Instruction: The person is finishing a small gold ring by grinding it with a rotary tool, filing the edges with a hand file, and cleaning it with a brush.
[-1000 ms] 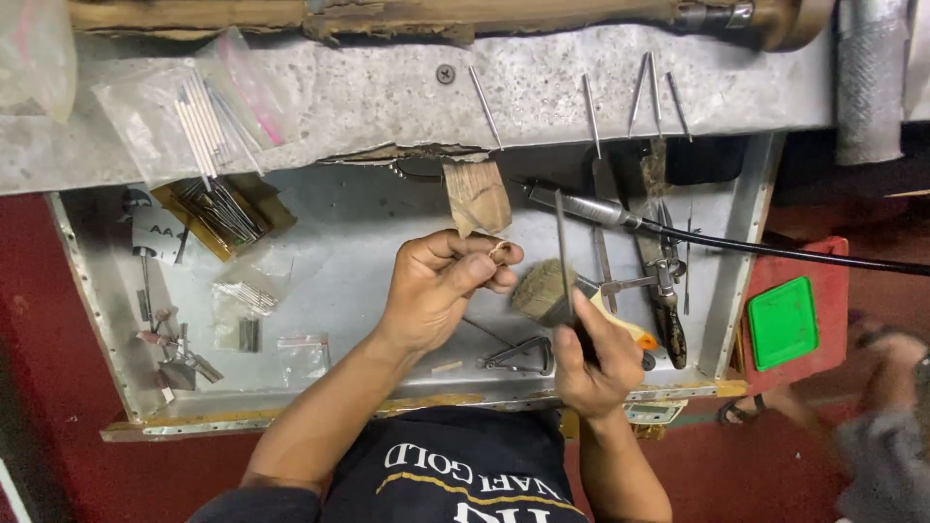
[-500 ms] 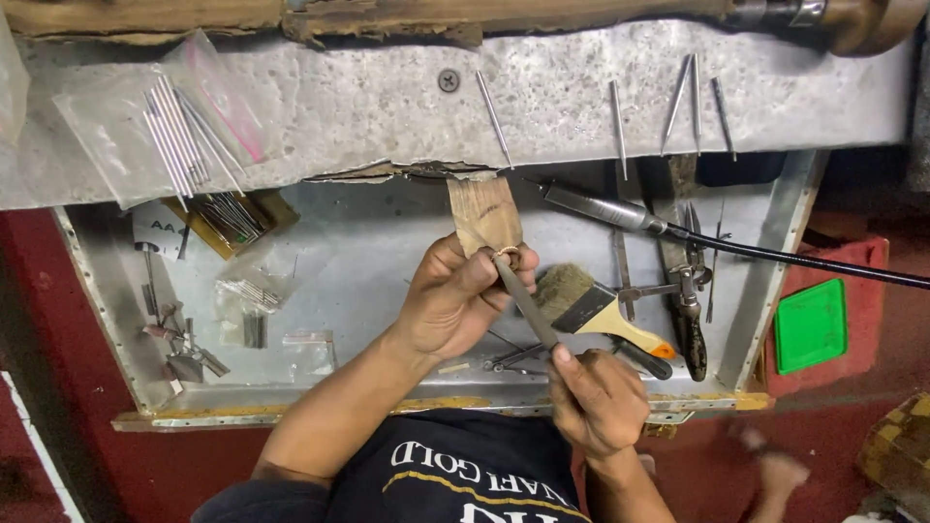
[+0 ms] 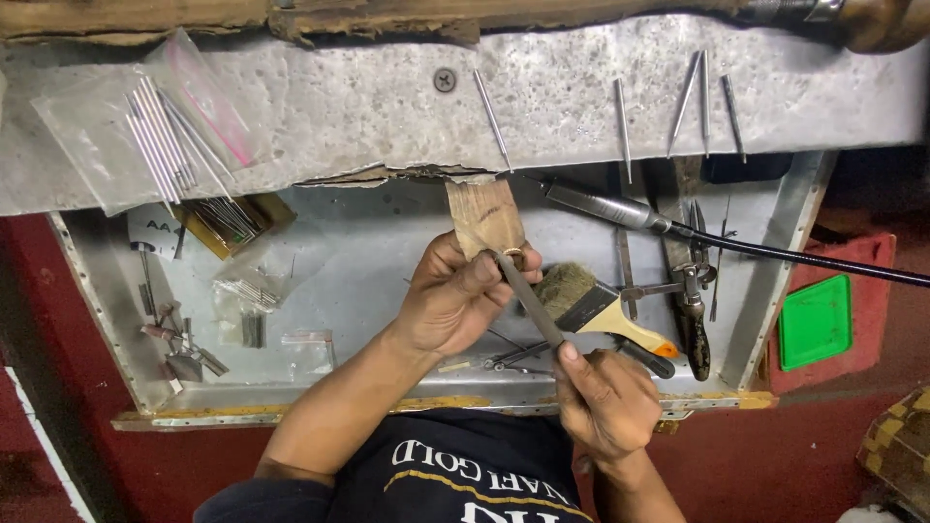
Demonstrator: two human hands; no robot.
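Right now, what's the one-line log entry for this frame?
left hand: pinching small ring on wooden peg | right hand: holding file against ring | paintbrush: in tray

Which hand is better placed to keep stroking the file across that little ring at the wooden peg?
Probably the right hand: it grips the file by its near end, tip at the ring. The left hand pinches the ring against the wooden peg, so it is busy steadying.

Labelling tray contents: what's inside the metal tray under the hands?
In the metal tray: a paintbrush, a flex-shaft handpiece, pliers, clear bags of burs. The left hand and right hand cover part of the tray floor.
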